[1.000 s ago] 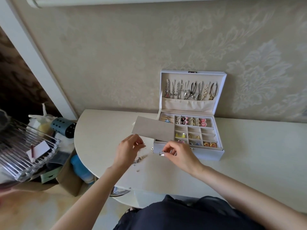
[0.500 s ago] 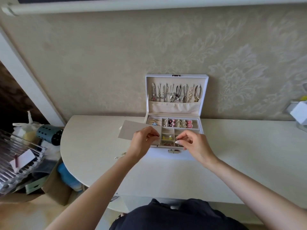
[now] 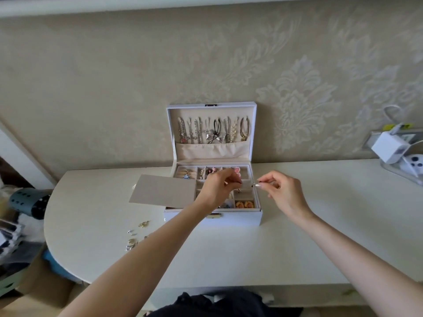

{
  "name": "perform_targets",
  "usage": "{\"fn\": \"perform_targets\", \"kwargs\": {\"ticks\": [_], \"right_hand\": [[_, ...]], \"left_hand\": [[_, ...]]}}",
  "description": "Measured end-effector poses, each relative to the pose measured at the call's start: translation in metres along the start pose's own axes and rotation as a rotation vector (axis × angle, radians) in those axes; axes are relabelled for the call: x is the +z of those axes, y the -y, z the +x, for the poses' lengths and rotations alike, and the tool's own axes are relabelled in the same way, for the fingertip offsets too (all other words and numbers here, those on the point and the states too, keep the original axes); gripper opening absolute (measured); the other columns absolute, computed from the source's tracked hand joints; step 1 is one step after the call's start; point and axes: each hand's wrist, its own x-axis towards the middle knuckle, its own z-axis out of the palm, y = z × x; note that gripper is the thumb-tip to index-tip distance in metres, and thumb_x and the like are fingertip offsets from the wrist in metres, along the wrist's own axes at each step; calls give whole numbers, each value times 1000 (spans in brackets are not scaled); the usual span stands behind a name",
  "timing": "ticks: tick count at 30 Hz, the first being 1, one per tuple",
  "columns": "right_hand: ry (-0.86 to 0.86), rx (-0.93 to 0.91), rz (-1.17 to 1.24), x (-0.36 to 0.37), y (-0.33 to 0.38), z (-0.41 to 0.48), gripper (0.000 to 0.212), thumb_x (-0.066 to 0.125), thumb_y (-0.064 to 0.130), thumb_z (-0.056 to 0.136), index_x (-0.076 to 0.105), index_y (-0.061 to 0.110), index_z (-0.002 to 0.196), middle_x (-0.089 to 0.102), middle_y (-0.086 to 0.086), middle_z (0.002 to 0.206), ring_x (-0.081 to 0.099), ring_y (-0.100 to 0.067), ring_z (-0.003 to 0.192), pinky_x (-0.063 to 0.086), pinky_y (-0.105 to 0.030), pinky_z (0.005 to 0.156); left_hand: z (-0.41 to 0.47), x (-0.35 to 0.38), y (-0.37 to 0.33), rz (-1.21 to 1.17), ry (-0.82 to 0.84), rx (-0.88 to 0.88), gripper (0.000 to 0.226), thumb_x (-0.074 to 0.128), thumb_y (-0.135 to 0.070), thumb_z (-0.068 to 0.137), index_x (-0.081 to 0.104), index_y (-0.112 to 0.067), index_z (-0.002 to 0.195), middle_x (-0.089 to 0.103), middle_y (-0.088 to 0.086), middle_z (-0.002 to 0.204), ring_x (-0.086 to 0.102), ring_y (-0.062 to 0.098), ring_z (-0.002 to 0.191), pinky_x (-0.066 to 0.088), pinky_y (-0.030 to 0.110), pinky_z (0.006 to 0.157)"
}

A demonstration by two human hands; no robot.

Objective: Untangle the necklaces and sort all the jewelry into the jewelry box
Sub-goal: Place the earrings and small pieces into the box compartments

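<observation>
While my left hand [image 3: 219, 186] and right hand [image 3: 278, 191] each pinch a tiny piece [image 3: 256, 185] above the open white jewelry box [image 3: 212, 219], I should lower gently, letting go only inside one free compartment.

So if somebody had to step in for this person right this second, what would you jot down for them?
Left hand: fingers pinch a small piece, too fine to identify, above the open jewelry box.
Right hand: seems to pinch the same small piece from the other side.
Done: necklaces hang in the lid, and several compartments hold items, among them an orange pair.
Left: loose jewelry lies on the table to the left of the box and needs sorting in. A grey flap covers the tray's left part.
</observation>
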Motion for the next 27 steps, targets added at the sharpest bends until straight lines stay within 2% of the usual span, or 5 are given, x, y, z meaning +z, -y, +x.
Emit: {"fn": "perform_targets", "kwargs": {"ticks": [4, 8, 12, 21, 27], "right_hand": [[-5, -7, 1, -2, -2, 0, 24, 74, 12, 77, 62, 31, 68, 65, 12, 68, 53, -1, 53, 42, -21, 59], [21, -22, -32, 2, -3, 0, 17, 74, 12, 78, 66, 26, 71, 62, 17, 65, 52, 0, 54, 41, -18, 57], [43, -46, -155, 9, -4, 3, 5, 73, 15, 79, 70, 18, 79, 59, 18, 65, 52, -3, 57, 42, -23, 59], [149, -62, -375, 24, 0, 3, 5, 70, 22, 83, 70, 18, 85, 49, 11, 86, 46, -8, 70, 31, -23, 64], [209, -85, -549, 28, 5, 4, 11, 66, 25, 86, 71, 20, 94, 48, 6, 95, 54, -15, 81, 40, -27, 69]], "left_hand": [[8, 14, 0, 38, 23, -7, 7, 67, -7, 83, 68, -3, 89, 70, 8, 90, 59, 9, 77, 44, 7, 68], [10, 23, 9, 168, 59, -21, 6, 68, -14, 83, 71, -12, 88, 67, 2, 92, 58, 14, 85, 52, 32, 75], [8, 25, 13, 366, 34, 5, 10, 68, -19, 84, 75, -19, 92, 59, -1, 99, 46, 12, 95, 38, 24, 65], [-5, 11, 21, 328, -73, -15, 11, 64, -6, 85, 71, -12, 92, 60, 3, 97, 53, 20, 94, 49, 34, 66], [-15, 2, 27, 318, -120, -16, 10, 66, -6, 83, 70, -14, 88, 56, -5, 90, 52, 16, 86, 46, 29, 64]]}}
